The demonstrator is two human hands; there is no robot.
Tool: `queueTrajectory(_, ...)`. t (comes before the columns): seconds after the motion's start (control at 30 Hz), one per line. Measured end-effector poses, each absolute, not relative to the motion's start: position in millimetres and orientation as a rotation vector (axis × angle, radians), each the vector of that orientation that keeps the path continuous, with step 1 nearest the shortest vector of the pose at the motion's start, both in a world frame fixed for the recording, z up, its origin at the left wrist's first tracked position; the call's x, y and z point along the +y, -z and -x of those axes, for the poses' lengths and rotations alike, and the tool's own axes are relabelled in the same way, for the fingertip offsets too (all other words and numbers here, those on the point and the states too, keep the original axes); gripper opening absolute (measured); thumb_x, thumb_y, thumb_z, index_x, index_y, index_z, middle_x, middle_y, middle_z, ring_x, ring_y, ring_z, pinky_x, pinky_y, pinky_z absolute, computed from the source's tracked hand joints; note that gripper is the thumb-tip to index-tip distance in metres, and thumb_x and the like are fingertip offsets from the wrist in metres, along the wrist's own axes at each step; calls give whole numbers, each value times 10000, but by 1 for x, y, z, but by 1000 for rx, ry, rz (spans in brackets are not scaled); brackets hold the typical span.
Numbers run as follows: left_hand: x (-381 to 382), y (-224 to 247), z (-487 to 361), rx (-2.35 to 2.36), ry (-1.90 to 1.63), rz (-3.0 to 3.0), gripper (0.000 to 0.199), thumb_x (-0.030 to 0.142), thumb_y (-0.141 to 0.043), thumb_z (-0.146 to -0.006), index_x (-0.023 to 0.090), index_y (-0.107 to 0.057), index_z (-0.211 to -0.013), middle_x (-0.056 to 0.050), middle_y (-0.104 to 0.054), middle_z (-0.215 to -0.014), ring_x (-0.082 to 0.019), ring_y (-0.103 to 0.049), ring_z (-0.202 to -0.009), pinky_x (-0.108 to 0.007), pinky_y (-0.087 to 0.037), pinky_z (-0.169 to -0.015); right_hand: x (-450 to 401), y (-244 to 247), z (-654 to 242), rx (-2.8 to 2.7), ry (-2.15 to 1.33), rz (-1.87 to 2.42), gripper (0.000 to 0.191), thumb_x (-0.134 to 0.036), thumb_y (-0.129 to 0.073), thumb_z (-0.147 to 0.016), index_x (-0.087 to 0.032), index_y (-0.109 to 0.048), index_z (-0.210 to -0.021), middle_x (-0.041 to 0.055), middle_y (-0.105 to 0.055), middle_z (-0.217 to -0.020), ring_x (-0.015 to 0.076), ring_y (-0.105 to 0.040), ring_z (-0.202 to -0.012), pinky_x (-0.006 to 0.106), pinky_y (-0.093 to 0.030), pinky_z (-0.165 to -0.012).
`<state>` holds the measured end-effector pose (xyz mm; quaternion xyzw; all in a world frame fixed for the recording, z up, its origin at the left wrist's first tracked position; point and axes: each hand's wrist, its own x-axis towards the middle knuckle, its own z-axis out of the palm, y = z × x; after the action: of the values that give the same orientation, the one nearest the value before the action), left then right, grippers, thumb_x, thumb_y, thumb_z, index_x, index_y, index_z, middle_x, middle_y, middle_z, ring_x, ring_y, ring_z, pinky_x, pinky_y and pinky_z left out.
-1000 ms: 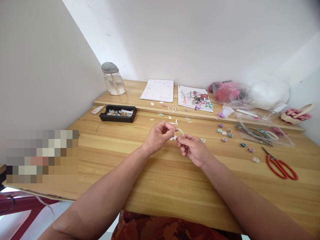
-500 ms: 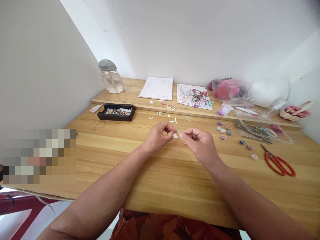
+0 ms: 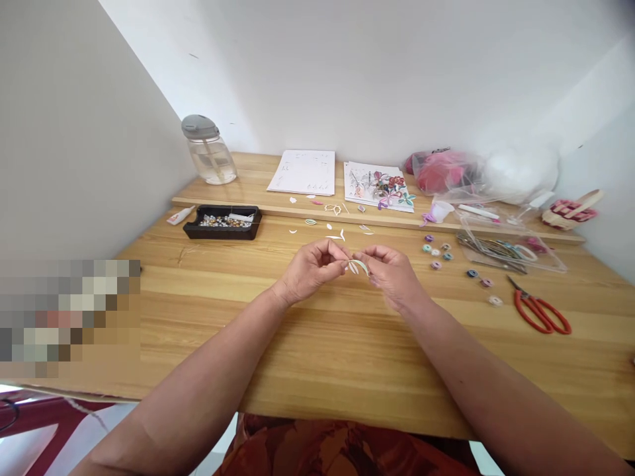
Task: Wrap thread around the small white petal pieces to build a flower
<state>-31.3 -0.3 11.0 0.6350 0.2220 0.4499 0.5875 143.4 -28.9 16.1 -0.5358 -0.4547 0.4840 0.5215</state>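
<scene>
My left hand point(image 3: 315, 268) is closed, thumb and fingertips pinching one end of a small pale green leaf-shaped strip point(image 3: 361, 266). Close on its right, my right hand point(image 3: 389, 272) is also closed, with its fingertips at the same piece, which curves between the two hands. The fine detail at the fingertips is too small to make out. Beyond the hands lie small cut pieces: a green-edged leaf shape point(image 3: 310, 222), a white three-pointed piece point(image 3: 341, 235) and a cream wire-like outline point(image 3: 333, 209).
A black tray point(image 3: 221, 231) of beads, a glue tube point(image 3: 180, 215) and a bottle point(image 3: 209, 155) stand left. Right are several thread bobbins point(image 3: 472, 273), red-handled scissors point(image 3: 540, 311), a clear plastic case point(image 3: 550, 261) and a small basket point(image 3: 570, 215). Papers point(image 3: 302, 173) lie on the back ledge.
The pale green strip now shows more, bowed between my hands. My right hand has turned slightly, its fingertips nearer the left hand's. The whole view has shifted a little.
</scene>
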Motion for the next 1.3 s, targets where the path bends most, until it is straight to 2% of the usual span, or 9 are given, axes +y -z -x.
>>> queueTrajectory(0.13, 2, -13, 32, 614, -1143, -1448, 180, 284, -702, -782, 160, -590, -714, -33, -648, -834, -133, -607, -811, -291, -477, -787, -34, -11, -136, -1015, -1418, 1267, 335, -412, -811, -634, -179, -574, -680, -54, -524, -545, 32, -305, -382, 210, -174, -379)
queueTrajectory(0.33, 10, -5, 30, 812, -1273, -1417, 153, 257, -684, -757, 161, -569, -728, -25, -659, -805, -109, -587, -713, -265, -479, -706, -45, -10, -123, -1048, -1482, 1282, 288, -397, -768, -691, -173, -586, -698, 4, -637, -644, 67, -459, -427, 213, -344, -409)
queueTrajectory(0.43, 11, -2, 31, 921, -1302, -1533, 91, 201, -651, -750, 162, -571, -732, -36, -667, -822, -124, -603, -738, -275, -484, -719, -51, -14, -119, -1206, -1311, 1323, 250, -395, -731, -735, -178, -608, -710, 8, -638, -642, 82, -468, -446, 234, -367, -437)
queueTrajectory(0.53, 9, -2, 33, 964, -1263, -1736, 38, 170, -616, -756, 168, -584, -736, -26, -664, -797, -133, -602, -749, -276, -474, -729, -56, -22, -119, -1435, -983, 1330, 194, -360, -690, -783, -181, -643, -725, 2, -611, -638, 91, -450, -501, 244, -349, -477)
queueTrajectory(0.7, 1, -5, 33, 763, -1031, -1873, 10, 161, -601, -774, 168, -596, -769, -19, -655, -787, -132, -591, -752, -275, -462, -747, -52, -33, -132, -1484, -724, 1277, 158, -325, -674, -798, -180, -657, -736, -6, -586, -623, 102, -449, -544, 250, -335, -507)
queueTrajectory(0.87, -2, -8, 31, 543, -937, -1675, 71, 213, -644, -798, 161, -605, -768, -42, -664, -841, -140, -605, -808, -303, -472, -818, -33, -25, -144, -1330, -848, 1277, 217, -389, -725, -741, -184, -658, -714, -15, -572, -593, 96, -443, -524, 242, -333, -491)
queueTrajectory(1.07, 3, -10, 33, 557, -1075, -1441, 187, 315, -706, -786, 165, -602, -744, -33, -651, -816, -134, -606, -782, -300, -485, -781, -30, -9, -139, -1066, -1301, 1260, 323, -440, -796, -638, -182, -609, -683, -42, -549, -573, 46, -347, -396, 219, -237, -387)
queueTrajectory(1.2, 7, -7, 33, 705, -1201, -1405, 192, 307, -703, -774, 163, -587, -724, -29, -657, -789, -138, -619, -813, -287, -486, -784, -39, -8, -129, -1048, -1454, 1267, 293, -400, -784, -665, -176, -595, -675, -23, -591, -601, 54, -415, -407, 209, -313, -395)
queueTrajectory(1.3, 11, -2, 32, 808, -1246, -1374, 172, 279, -699, -752, 160, -576, -738, -20, -657, -778, -113, -594, -708, -269, -477, -700, -45, -12, -123, -1114, -1421, 1296, 267, -392, -758, -695, -179, -600, -671, -12, -611, -610, 66, -438, -416, 221, -338, -406)
